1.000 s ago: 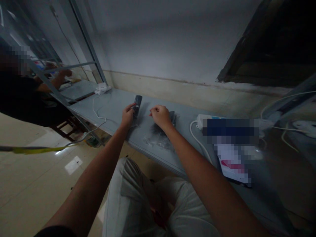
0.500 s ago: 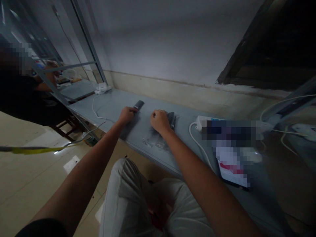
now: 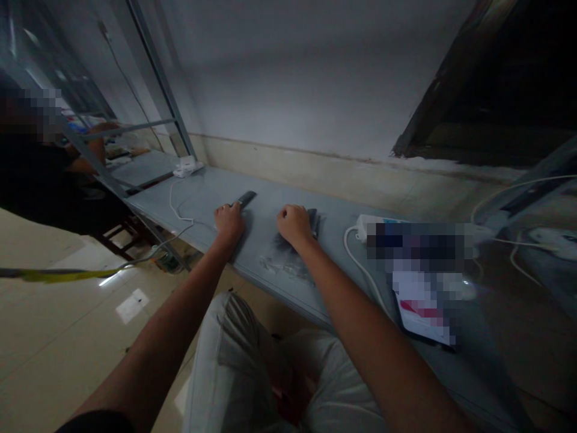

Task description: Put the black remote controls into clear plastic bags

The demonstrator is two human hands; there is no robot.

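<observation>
My left hand (image 3: 229, 220) is closed around the near end of a slim black remote control (image 3: 246, 199) over the left part of the grey table (image 3: 211, 180). Its far end sticks out past the fingers, pointing away and to the right, seen nearly edge-on. To the right, my right hand (image 3: 293, 224) is curled into a loose fist on or just above a clear plastic bag (image 3: 288, 264) with dark contents. The bag lies partly under the hand and wrist. What the right fingers hold, if anything, is hidden.
A white power strip (image 3: 367, 227) with a cable and a phone (image 3: 424, 319), partly blurred out, lie on the right. A white adapter (image 3: 187, 166) sits at the back left. Beyond the metal frame (image 3: 162, 84) sits another person (image 3: 40, 174) in black.
My left hand has turned and shifted slightly down, tilting the remote control from its face showing to nearly edge-on. My right hand stays almost in place over the bag.
</observation>
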